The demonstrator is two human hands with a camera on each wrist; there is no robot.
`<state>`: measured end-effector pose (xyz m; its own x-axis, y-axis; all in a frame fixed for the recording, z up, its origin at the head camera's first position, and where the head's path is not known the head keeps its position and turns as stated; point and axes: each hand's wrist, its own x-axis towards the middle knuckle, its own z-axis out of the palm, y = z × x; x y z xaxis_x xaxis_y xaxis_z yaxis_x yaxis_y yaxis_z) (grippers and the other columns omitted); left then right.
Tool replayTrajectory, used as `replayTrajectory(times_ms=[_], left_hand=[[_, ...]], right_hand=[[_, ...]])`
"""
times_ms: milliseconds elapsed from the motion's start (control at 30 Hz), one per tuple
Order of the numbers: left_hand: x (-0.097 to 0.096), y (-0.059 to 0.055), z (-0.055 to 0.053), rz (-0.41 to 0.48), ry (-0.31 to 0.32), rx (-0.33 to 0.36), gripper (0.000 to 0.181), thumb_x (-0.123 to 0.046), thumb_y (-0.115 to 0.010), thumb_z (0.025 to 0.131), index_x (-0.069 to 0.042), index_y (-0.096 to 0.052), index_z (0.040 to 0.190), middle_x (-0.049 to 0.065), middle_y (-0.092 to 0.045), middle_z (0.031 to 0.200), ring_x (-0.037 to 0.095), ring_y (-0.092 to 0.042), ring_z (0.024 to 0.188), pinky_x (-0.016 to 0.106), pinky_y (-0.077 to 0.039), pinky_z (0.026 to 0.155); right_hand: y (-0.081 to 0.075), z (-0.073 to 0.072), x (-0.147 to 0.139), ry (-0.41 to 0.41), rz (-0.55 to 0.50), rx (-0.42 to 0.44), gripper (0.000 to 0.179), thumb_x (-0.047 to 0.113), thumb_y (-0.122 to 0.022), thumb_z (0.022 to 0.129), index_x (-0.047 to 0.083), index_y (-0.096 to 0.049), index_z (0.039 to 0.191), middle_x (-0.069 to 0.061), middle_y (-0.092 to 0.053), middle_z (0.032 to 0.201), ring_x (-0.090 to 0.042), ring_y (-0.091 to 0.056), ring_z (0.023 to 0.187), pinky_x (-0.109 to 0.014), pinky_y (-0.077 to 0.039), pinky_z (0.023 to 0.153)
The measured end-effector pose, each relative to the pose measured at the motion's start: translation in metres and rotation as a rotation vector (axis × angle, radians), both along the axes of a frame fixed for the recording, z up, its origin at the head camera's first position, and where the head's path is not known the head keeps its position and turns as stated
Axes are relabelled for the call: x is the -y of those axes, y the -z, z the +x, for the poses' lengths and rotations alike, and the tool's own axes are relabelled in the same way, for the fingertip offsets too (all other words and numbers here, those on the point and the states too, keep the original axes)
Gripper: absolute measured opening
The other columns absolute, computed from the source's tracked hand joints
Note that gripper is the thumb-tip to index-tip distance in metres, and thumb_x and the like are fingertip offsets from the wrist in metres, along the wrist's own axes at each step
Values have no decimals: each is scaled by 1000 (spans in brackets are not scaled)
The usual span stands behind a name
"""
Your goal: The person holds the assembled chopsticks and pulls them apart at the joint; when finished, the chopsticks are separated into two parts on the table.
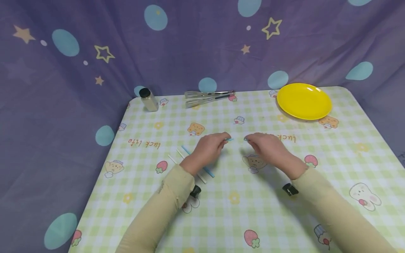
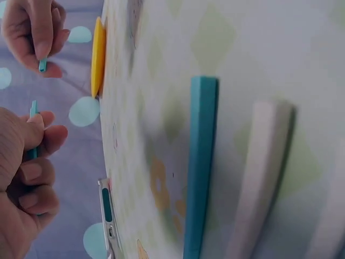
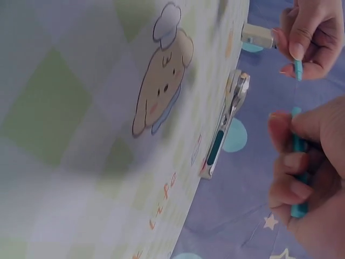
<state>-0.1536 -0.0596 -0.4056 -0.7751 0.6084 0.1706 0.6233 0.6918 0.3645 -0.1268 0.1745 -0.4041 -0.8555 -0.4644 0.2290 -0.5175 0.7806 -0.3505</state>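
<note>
I see both hands raised over the checked tablecloth (image 1: 218,221), facing each other with a small gap between them. The left hand (image 1: 209,148) pinches a short teal stick (image 1: 230,139) between thumb and fingers, its tip pointing at the other hand. The right hand (image 1: 270,148) grips a second teal stick (image 3: 299,210), its fingers curled round it. Beneath the left forearm I have a blue stick (image 2: 202,156) lying beside two white sticks (image 2: 264,156). Along the far edge stand a black-lidded shaker jar (image 1: 150,103), metal tongs (image 1: 205,101) and a yellow plate (image 1: 303,102).
</note>
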Motion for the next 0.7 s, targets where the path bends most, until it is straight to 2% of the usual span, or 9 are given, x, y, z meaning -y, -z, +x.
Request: replayTrajectory(times_ms=[167, 233, 333, 433, 567, 700], left_hand=[[-5, 0, -10, -49, 17, 51, 39, 5, -49, 96, -12, -58, 131, 1, -66, 100, 15, -60, 90, 32, -48, 82], [-7, 0, -15, -64, 35, 75, 50, 13, -47, 92, -10, -54, 136, 2, -63, 99, 16, -58, 90, 32, -46, 85], [-11, 3, -22, -69, 46, 106, 54, 15, -46, 91, -11, -51, 139, 3, -64, 108, 17, -60, 100, 33, -45, 92], [-16, 6, -30, -58, 27, 114, 45, 9, -48, 96, -12, -54, 136, 2, -67, 113, 17, -62, 105, 32, -46, 95], [-25, 10, -41, -26, -34, 103, 27, -6, -53, 100, -12, -61, 124, 2, -70, 112, 18, -65, 103, 32, -49, 92], [-33, 12, -52, -15, -114, 107, 17, -13, -56, 99, -11, -64, 115, 2, -70, 106, 19, -65, 98, 33, -50, 87]], right_hand=[[-1, -1, -12, -4, 41, 73, 34, -5, -57, 92, -1, -61, 125, -13, -70, 102, -29, -66, 89, -46, -52, 80], [-1, 0, -16, -5, 46, 87, 34, -4, -59, 92, -1, -61, 126, -13, -71, 99, -28, -66, 83, -46, -52, 79], [1, 1, -22, 12, 47, 92, 24, 1, -61, 93, 2, -63, 117, -10, -72, 92, -26, -64, 69, -46, -52, 73], [5, 2, -28, 47, 55, 100, 12, 6, -63, 93, 5, -65, 106, -8, -71, 86, -23, -59, 62, -45, -51, 69], [10, 6, -35, 78, 81, 137, 9, 6, -67, 90, 6, -71, 98, -7, -72, 90, -25, -65, 73, -45, -51, 75], [15, 9, -42, 63, 79, 179, 10, 3, -71, 86, 8, -75, 93, -4, -73, 90, -25, -66, 83, -45, -51, 80]])
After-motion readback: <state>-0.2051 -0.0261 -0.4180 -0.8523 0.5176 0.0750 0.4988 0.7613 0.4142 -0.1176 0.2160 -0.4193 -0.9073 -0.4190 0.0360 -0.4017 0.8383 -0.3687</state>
